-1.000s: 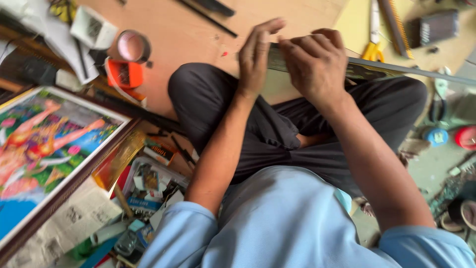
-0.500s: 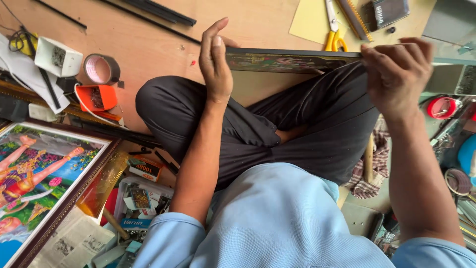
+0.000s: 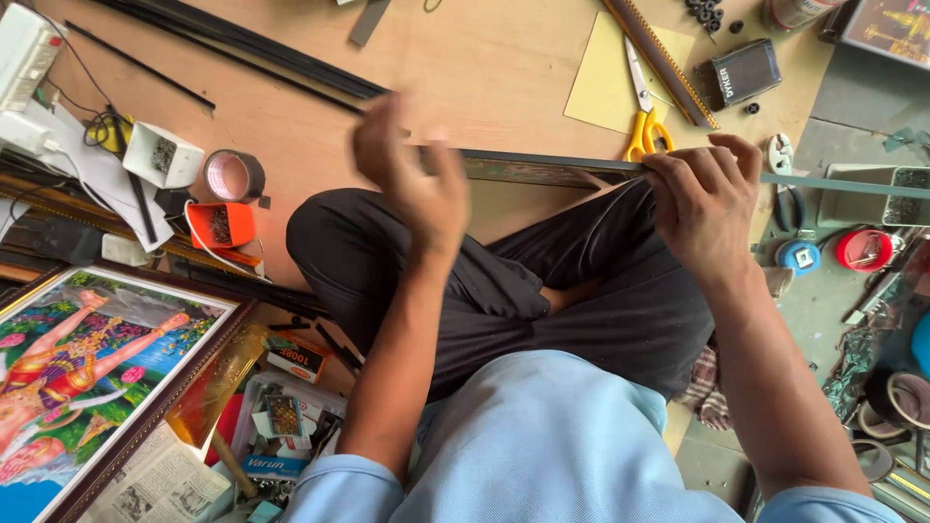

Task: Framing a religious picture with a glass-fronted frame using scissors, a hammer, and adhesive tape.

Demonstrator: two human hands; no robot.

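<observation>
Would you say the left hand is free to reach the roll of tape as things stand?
Probably yes: the left hand is raised and looks empty, and only bare board lies between it and the tape.

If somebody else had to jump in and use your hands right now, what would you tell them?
Right hand: gripping a long frame strip that lies across the lap, edge up.
Left hand: open and blurred, raised beside the strip, holding nothing.
Nearby on the wooden board: yellow scissors, a yellow paper sheet, black strips, a roll of tape, an orange tray. A framed picture leans at the left.
Done: the strip is picked up and steadied.
Left: whatever the strip gets joined to is not shown; nothing is attached to it yet.
</observation>
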